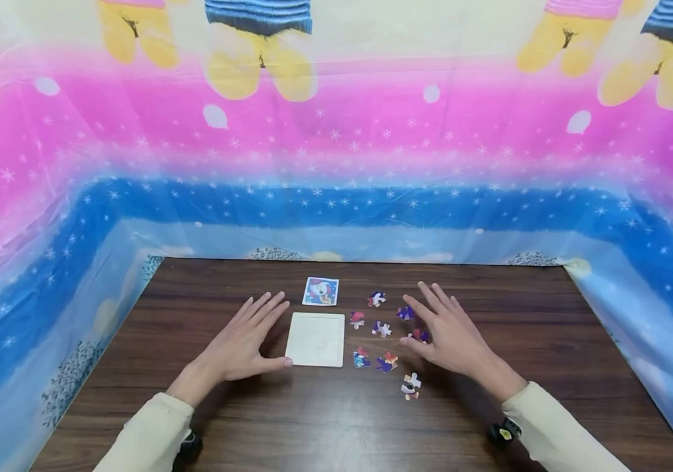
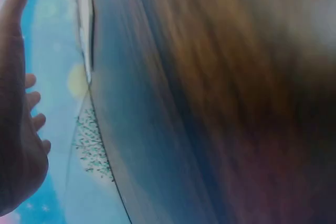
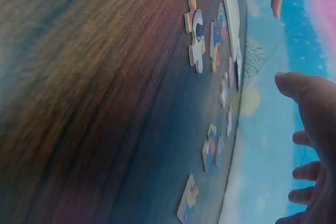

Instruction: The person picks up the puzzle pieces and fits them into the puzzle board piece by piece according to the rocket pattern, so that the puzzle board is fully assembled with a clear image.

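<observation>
My left hand [image 1: 244, 341] is spread with straight fingers at the left of a square cream puzzle tray [image 1: 317, 341]; its thumb tip overlaps the tray's lower left corner in the head view. My right hand [image 1: 454, 331], fingers spread and holding nothing, hovers at the right of several loose jigsaw pieces. Its fingertips come close to a purple piece [image 1: 405, 313] and partly cover a red and purple piece [image 1: 419, 335]. Nearest the front lies a white and orange piece [image 1: 411, 387]. In the right wrist view, a straight-edged piece [image 3: 188, 200] lies lowest.
A small picture card [image 1: 321, 292] with a cartoon dog lies just behind the tray. All this sits on a dark wooden table [image 1: 313, 426]. A pink and blue printed cloth [image 1: 336, 144] hangs around its back and sides.
</observation>
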The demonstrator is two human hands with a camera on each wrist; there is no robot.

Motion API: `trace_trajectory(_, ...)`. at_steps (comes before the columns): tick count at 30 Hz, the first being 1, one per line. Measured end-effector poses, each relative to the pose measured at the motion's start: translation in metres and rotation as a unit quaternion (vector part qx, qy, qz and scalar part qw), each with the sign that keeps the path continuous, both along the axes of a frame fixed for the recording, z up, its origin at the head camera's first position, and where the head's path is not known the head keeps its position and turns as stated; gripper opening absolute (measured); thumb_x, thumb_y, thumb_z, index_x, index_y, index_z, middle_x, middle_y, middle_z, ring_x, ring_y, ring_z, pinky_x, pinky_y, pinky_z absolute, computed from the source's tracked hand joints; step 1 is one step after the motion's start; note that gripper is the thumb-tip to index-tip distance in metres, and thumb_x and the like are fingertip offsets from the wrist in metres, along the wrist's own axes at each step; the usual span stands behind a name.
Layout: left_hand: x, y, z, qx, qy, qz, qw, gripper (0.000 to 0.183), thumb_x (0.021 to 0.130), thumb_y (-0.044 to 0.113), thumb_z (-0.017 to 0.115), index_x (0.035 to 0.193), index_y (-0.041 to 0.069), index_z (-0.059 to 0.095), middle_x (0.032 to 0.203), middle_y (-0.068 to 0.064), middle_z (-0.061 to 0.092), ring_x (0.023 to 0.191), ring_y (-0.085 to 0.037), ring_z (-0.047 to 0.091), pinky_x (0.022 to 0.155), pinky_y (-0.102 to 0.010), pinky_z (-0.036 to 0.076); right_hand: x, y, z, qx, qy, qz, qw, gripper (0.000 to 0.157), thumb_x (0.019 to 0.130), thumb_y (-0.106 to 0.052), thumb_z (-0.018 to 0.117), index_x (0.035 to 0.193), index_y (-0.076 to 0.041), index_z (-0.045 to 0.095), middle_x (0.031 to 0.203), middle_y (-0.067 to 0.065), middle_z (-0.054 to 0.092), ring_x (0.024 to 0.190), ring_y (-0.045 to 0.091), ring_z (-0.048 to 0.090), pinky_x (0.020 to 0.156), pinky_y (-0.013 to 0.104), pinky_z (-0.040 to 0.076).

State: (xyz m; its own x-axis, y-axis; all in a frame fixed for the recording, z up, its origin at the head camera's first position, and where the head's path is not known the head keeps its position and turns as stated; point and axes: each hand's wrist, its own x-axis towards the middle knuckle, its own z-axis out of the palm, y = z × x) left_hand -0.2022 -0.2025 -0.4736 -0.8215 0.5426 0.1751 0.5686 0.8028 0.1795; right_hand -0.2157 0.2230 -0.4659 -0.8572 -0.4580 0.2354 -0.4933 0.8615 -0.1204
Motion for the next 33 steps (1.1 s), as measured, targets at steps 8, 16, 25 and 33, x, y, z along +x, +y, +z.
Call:
trace_trajectory(8, -0.012, 0.0, -0.005, 0.031, -0.065, -0.029, 0.997, 0.103, 0.088, 0.068, 0.066, 0.162, 0.008, 0.028, 0.169, -0.008, 0.025, 0.155, -0.032, 0.022, 0.125, -0.052, 0.018, -0.017, -0.022, -0.013, -0.036, -0.004, 0.043, 0.998, 0.077, 0.093, -0.06, 0.067, 0.153, -0.015, 0.05, 0.161, 0.018, 0.039, 0.149, 0.041, 0.033, 0.118, 0.059, 0.03)
trace_trajectory(16, -0.016, 0.005, -0.011, 0.072, -0.141, -0.017, 0.9872, 0.105, 0.084, 0.066, 0.073, 0.163, 0.013, 0.028, 0.168, -0.008, 0.027, 0.154, -0.036, 0.024, 0.12, -0.059, 0.026, -0.034, -0.048, -0.022, -0.064, -0.036, 0.069, 0.995, 0.064, 0.094, -0.051, 0.07, 0.146, -0.015, 0.059, 0.15, 0.016, 0.053, 0.136, 0.037, 0.052, 0.109, 0.055, 0.045)
trace_trajectory(25, -0.023, 0.009, -0.017, 0.081, -0.188, -0.001, 0.9788, 0.109, 0.08, 0.068, 0.076, 0.164, 0.017, 0.027, 0.168, -0.007, 0.028, 0.154, -0.031, 0.025, 0.118, -0.059, 0.03, -0.047, -0.067, -0.029, -0.084, -0.051, 0.099, 0.99, 0.05, 0.094, -0.039, 0.075, 0.136, -0.013, 0.067, 0.132, 0.009, 0.067, 0.116, 0.024, 0.066, 0.094, 0.044, 0.056)
trace_trajectory(33, -0.027, 0.013, -0.02, 0.078, -0.188, -0.012, 0.979, 0.102, 0.084, 0.063, 0.076, 0.16, 0.01, 0.035, 0.167, -0.007, 0.03, 0.153, -0.031, 0.028, 0.118, -0.055, 0.032, -0.052, -0.076, -0.033, -0.077, -0.056, 0.099, 0.99, 0.044, 0.094, -0.035, 0.076, 0.132, -0.013, 0.07, 0.122, 0.006, 0.07, 0.1, 0.016, 0.065, 0.083, 0.037, 0.056)
